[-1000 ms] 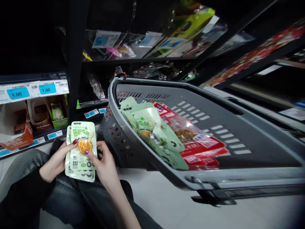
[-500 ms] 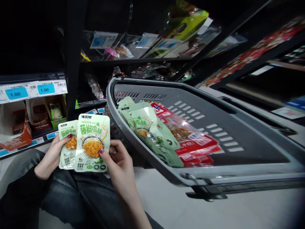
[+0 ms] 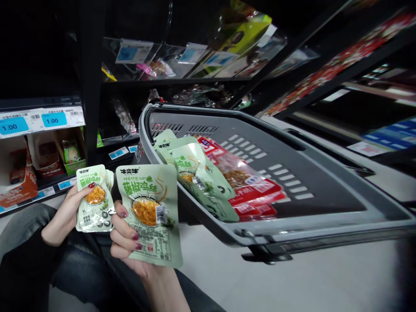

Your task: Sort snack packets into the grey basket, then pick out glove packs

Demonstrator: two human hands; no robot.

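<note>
— What is held in the left hand?
— In the left hand (image 3: 61,214), a small stack of pale green shredded-chicken pouches (image 3: 94,219) is gripped by its left side. The thumb, its nail painted dark red, is pressed on the front face; the other fingers are hidden behind. Edges of more than one pouch can be seen.

— And in the right?
— A single shredded-chicken pouch (image 3: 151,212) is held upright by the right hand (image 3: 125,240), just to the right of the stack. Painted fingertips are laid across its lower left part; the thumb cannot be made out. A barcode and fine print are shown on the face turned toward the camera, below the green lettering and the bowl of orange shreds.

— Where is the basket?
— The grey shopping basket (image 3: 276,145) is seen just beyond the right-hand pouch, whose edge overlaps its near corner in the view; whether they touch cannot be told. More green pouches (image 3: 191,167) are piled at its left end, with red-and-clear snack packets (image 3: 256,193) lying against them.

— What is displayed to the left?
— On the low shelf, an orange carton (image 3: 21,188) and a green carton (image 3: 74,162) are placed beneath price labels (image 3: 53,119) marked 1.00.
</note>
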